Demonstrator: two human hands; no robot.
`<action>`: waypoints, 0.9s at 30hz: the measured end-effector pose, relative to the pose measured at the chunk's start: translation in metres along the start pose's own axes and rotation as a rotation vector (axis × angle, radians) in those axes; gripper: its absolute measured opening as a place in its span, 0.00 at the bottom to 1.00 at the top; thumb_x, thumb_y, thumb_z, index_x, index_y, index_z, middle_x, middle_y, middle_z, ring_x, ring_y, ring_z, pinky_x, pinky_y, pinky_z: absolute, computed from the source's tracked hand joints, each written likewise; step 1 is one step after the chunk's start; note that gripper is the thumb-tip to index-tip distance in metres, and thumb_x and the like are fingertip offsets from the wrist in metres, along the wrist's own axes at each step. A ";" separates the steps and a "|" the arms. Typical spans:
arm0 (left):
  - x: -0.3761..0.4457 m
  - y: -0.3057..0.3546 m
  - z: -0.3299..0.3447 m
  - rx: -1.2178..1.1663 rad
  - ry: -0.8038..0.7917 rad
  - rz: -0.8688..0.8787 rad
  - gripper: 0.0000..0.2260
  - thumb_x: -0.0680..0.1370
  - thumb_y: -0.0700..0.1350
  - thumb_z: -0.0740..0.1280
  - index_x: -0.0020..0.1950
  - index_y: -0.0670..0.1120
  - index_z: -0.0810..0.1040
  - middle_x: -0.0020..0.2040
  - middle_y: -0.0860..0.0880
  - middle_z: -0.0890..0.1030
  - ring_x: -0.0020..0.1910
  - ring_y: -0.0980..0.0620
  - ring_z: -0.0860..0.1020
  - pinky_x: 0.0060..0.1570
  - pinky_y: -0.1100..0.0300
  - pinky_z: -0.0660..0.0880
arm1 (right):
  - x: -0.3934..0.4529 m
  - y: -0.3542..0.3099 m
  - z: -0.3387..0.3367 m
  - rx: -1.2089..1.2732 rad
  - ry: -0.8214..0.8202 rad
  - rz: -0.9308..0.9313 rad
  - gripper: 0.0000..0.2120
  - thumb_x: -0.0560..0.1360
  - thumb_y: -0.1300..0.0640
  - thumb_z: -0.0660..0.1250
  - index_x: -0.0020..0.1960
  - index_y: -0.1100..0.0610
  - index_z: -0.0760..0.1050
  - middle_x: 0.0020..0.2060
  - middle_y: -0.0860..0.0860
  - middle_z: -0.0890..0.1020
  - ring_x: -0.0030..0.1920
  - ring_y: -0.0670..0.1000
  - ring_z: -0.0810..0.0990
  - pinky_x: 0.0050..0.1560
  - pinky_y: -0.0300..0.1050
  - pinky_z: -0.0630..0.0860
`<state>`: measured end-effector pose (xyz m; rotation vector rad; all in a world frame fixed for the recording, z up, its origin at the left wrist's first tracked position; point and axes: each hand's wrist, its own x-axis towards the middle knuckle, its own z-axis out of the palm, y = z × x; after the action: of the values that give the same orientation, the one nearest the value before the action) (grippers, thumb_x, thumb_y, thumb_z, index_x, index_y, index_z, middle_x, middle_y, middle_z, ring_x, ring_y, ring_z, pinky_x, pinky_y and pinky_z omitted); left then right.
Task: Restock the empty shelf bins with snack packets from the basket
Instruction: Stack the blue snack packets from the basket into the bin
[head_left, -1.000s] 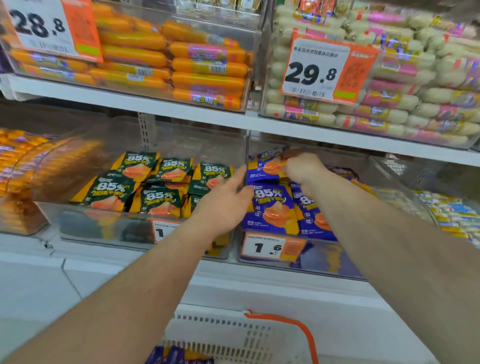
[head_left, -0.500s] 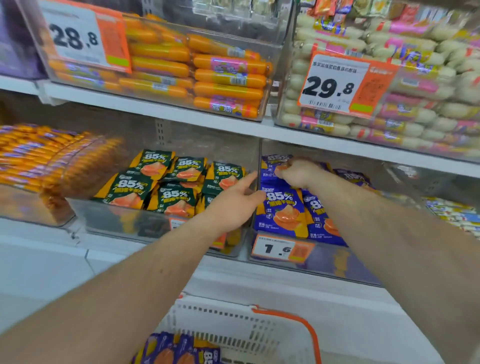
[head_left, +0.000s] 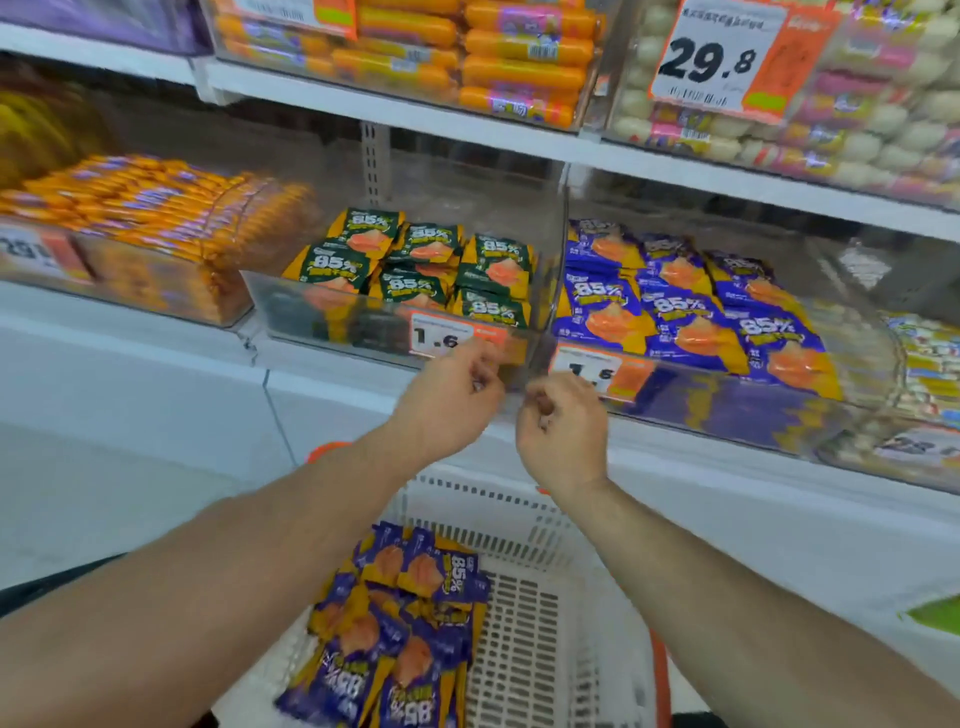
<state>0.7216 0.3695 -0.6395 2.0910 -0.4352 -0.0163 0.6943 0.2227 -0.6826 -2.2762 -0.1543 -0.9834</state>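
A clear shelf bin (head_left: 857, 332) on the middle shelf holds several blue and orange snack packets (head_left: 680, 317) in rows. To its left, another clear bin (head_left: 275, 306) holds green packets (head_left: 415, 265). Below me, a white basket (head_left: 524, 613) with an orange handle contains several more blue packets (head_left: 395, 623). My left hand (head_left: 449, 402) and my right hand (head_left: 563, 428) hover side by side in front of the bins' price tags, above the basket. Both have loosely curled fingers and hold nothing.
Orange sausage sticks (head_left: 130, 208) fill the bin at far left. The upper shelf (head_left: 467, 124) carries orange sausages and pale sausages behind a 29.8 price tag (head_left: 727, 57). Price tags reading 1.6 (head_left: 441, 338) hang on both bin fronts. A white cabinet front lies below the shelf.
Both hands have drawn back out of the blue packet bin and down toward the basket. The view has tilted down, so more of the basket shows.
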 end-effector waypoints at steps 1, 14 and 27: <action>-0.007 -0.012 0.002 0.016 -0.052 -0.058 0.09 0.79 0.41 0.63 0.57 0.52 0.74 0.42 0.56 0.75 0.34 0.51 0.74 0.38 0.54 0.75 | -0.017 0.001 0.010 0.014 -0.072 0.116 0.07 0.68 0.61 0.61 0.38 0.61 0.77 0.34 0.55 0.77 0.37 0.55 0.73 0.37 0.42 0.65; -0.007 -0.104 0.011 0.131 -0.418 -0.329 0.13 0.81 0.46 0.63 0.65 0.49 0.74 0.57 0.52 0.76 0.51 0.52 0.77 0.39 0.68 0.70 | -0.184 0.077 0.129 -0.240 -1.193 0.821 0.05 0.71 0.54 0.66 0.46 0.52 0.74 0.42 0.51 0.78 0.43 0.55 0.78 0.37 0.46 0.75; 0.008 -0.123 0.042 0.120 -0.421 -0.440 0.11 0.80 0.45 0.63 0.61 0.52 0.75 0.51 0.56 0.76 0.43 0.61 0.74 0.34 0.71 0.67 | -0.234 0.091 0.167 -0.585 -1.334 0.353 0.31 0.77 0.49 0.66 0.76 0.53 0.58 0.71 0.55 0.67 0.69 0.59 0.67 0.70 0.58 0.62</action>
<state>0.7587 0.3907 -0.7628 2.2642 -0.2169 -0.7135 0.6614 0.2851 -0.9759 -2.9508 -0.0003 0.8867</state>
